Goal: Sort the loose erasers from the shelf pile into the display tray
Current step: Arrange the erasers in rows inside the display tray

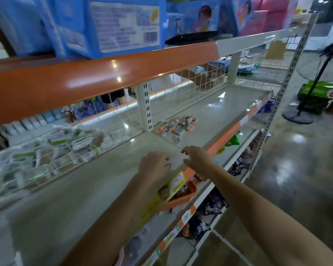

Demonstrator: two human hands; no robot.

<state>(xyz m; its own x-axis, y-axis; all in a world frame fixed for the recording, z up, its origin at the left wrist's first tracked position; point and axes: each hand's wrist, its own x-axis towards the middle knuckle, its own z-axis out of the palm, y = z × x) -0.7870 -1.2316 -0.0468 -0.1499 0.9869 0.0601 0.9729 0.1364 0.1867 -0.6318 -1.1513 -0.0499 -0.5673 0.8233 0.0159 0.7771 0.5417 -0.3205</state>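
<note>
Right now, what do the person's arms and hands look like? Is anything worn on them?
Both forearms are bare as far as the frame shows: no sleeves, gloves, watch or bracelet are visible. The left hand and the right hand show no rings, though the picture is blurred.

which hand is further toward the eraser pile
The right hand: its fingers stretch past the left hand, toward the eraser pile behind the clear divider.
</note>
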